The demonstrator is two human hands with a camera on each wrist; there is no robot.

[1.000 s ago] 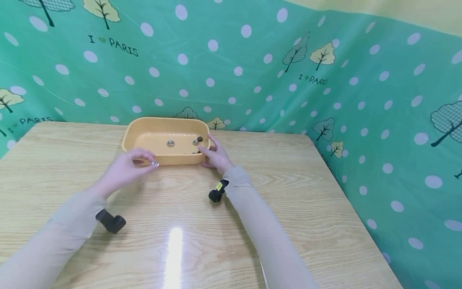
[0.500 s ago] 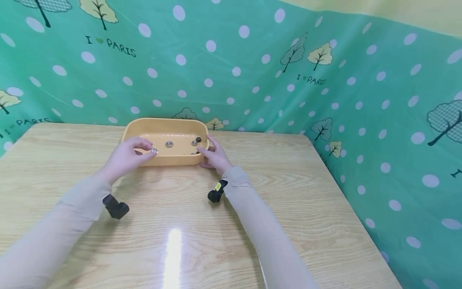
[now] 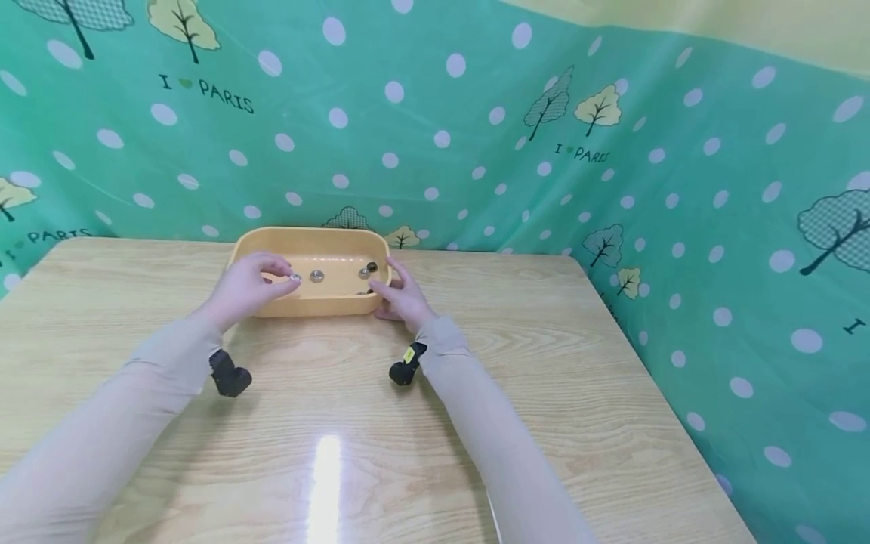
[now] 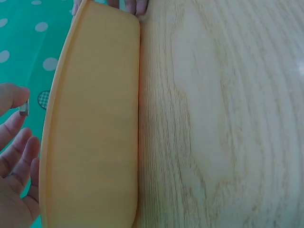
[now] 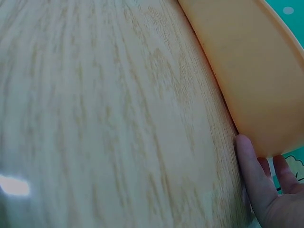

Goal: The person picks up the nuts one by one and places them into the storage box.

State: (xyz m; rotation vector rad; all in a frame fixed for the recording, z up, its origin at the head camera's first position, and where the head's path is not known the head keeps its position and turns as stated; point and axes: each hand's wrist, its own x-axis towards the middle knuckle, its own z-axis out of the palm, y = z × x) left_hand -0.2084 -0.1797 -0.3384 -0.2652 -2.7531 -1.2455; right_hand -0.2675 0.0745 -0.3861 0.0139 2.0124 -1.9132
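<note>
In the head view my left hand [image 3: 248,287] is above the left part of a yellow-orange plastic bin [image 3: 313,306]. Between thumb and fingertips it pinches a small silver metal nut [image 3: 295,278]; in the left wrist view the nut [image 4: 23,108] shows edge-on, and the other fingers are loosely bent. My right hand [image 3: 405,297] holds the bin's right front corner, its thumb against the outside near the base in the right wrist view. One nut [image 3: 316,276] lies mid-floor in the bin. Another nut [image 3: 364,273] and a dark round piece [image 3: 371,267] lie near the right end.
The bin stands near the back edge of a wood-grain table [image 3: 340,393]. Behind and to the right hangs a green dotted curtain [image 3: 421,136]. More small pieces by the bin's front wall are partly hidden by its rim.
My left hand has moved up and forward from in front of the bin to over its left part, still pinching the nut. The right hand stays on the bin's corner.
</note>
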